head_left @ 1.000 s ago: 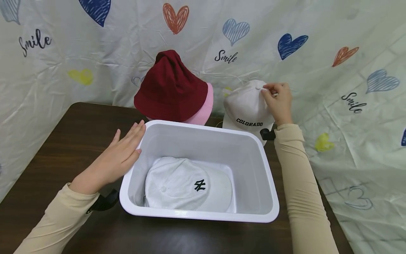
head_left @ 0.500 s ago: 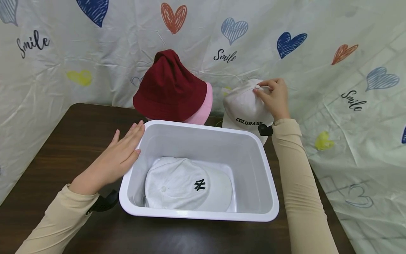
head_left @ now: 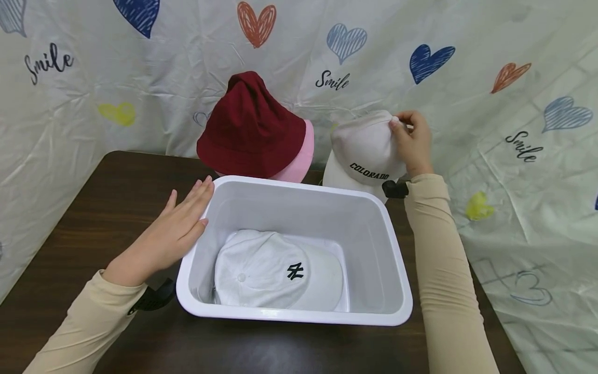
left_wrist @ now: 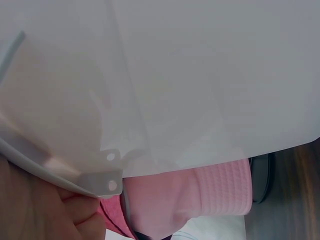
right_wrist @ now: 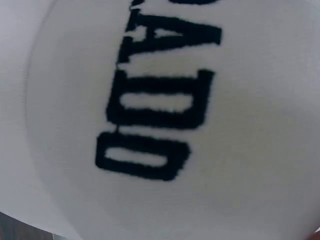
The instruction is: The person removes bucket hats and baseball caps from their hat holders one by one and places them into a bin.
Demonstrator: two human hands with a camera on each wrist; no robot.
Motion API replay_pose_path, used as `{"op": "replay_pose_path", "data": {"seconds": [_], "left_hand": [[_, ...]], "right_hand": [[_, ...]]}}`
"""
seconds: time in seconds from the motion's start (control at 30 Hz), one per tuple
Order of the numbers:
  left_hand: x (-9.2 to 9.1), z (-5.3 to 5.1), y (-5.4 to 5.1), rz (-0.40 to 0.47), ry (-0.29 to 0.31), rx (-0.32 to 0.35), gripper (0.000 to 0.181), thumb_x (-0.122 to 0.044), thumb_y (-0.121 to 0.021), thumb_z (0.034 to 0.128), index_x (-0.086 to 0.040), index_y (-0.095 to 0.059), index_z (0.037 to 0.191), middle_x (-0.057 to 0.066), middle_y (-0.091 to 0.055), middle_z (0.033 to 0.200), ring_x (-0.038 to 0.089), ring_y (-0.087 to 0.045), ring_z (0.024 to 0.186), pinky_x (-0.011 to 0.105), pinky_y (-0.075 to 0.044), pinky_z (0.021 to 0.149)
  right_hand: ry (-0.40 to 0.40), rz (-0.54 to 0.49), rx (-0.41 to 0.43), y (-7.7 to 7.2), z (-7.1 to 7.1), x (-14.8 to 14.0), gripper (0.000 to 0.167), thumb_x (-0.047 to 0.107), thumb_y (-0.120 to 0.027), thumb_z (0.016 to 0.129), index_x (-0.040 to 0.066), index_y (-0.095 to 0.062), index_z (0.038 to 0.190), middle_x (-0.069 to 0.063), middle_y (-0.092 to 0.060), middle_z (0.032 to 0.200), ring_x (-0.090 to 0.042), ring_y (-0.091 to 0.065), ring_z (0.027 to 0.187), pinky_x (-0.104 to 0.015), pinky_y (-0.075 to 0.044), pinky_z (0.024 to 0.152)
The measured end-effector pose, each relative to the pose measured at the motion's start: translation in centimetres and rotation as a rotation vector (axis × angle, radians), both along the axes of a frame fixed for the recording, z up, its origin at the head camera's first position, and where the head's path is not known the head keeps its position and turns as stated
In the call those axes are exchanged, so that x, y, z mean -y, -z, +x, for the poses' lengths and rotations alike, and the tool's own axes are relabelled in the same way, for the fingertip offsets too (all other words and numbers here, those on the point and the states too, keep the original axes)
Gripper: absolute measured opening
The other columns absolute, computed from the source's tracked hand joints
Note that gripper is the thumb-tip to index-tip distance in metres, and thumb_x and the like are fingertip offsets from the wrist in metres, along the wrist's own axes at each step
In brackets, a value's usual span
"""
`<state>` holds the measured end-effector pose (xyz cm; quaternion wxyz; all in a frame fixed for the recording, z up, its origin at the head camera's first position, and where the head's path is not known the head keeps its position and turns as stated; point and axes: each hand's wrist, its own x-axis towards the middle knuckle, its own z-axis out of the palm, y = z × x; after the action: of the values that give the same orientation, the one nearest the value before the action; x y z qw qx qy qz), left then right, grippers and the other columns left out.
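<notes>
In the head view my right hand [head_left: 413,143] pinches the crown of a white baseball cap [head_left: 362,143] lettered COLORADO, behind the back right corner of a white plastic bin [head_left: 299,315]. The cap's brim points down toward the bin and is partly hidden by its rim. Cap fabric and black letters [right_wrist: 157,102] fill the right wrist view. With straight fingers, my left hand [head_left: 170,234] rests against the bin's left rim. Another white cap [head_left: 261,270], with a dark NY logo on it, lies inside the bin.
Behind the bin, a dark red bucket hat [head_left: 252,130] sits over a pink one [head_left: 302,156], close to the patterned curtain [head_left: 289,62]. Everything stands on a dark wooden table [head_left: 126,192]. In the left wrist view, the bin's outer wall [left_wrist: 200,90] blocks most of the scene.
My right hand shifted left onto the cap's crown and took hold of it. The COLORADO cap has since risen slightly and tilted, its brim drawn back from the bin's right corner. My left hand stays put.
</notes>
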<state>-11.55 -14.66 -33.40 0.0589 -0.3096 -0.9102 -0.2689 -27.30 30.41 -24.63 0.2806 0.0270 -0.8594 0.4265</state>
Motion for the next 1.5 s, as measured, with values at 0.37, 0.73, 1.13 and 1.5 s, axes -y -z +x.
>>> {"op": "replay_pose_path", "data": {"seconds": [0.37,0.73,1.13,1.5], "left_hand": [[0.1,0.0,0.1,0.001,-0.009,0.005,0.061,-0.017,-0.041,0.0994,-0.001,-0.012,0.15,0.014,-0.009,0.157,0.03,-0.007,0.143,0.063,-0.001,0.107],[0.1,0.0,0.1,0.007,-0.008,0.015,0.06,-0.018,-0.04,0.0998,-0.002,-0.012,0.15,0.013,-0.008,0.157,0.03,-0.005,0.143,0.061,0.001,0.108],[0.1,0.0,0.1,0.016,-0.009,0.01,0.06,-0.018,-0.041,0.0997,-0.002,-0.012,0.151,0.013,-0.008,0.157,0.031,-0.007,0.143,0.061,0.001,0.108],[0.0,0.0,0.1,0.012,-0.006,0.022,0.06,-0.019,-0.04,0.0999,-0.001,-0.012,0.15,0.014,-0.008,0.157,0.032,-0.006,0.143,0.06,0.002,0.108]], "right_hand": [[-0.094,-0.25,-0.043,-0.1,0.3,-1.0,0.006,0.006,-0.061,0.091,0.012,-0.062,0.093,0.003,-0.055,0.092,-0.008,-0.05,0.085,-0.021,-0.037,0.076],[-0.25,-0.658,-0.17,0.1,0.7,-2.5,0.008,-0.006,-0.061,0.087,0.002,-0.064,0.087,-0.008,-0.058,0.088,-0.014,-0.052,0.085,-0.021,-0.041,0.078],[-0.353,-1.062,-0.21,1.9,0.9,-3.7,0.005,-0.01,-0.05,0.092,-0.008,-0.054,0.092,-0.014,-0.052,0.091,-0.019,-0.054,0.084,-0.024,-0.048,0.072],[-0.43,-1.181,-0.328,1.3,1.1,-3.7,0.004,-0.009,-0.05,0.092,-0.011,-0.052,0.094,-0.017,-0.052,0.09,-0.022,-0.054,0.078,-0.025,-0.048,0.067]]}}
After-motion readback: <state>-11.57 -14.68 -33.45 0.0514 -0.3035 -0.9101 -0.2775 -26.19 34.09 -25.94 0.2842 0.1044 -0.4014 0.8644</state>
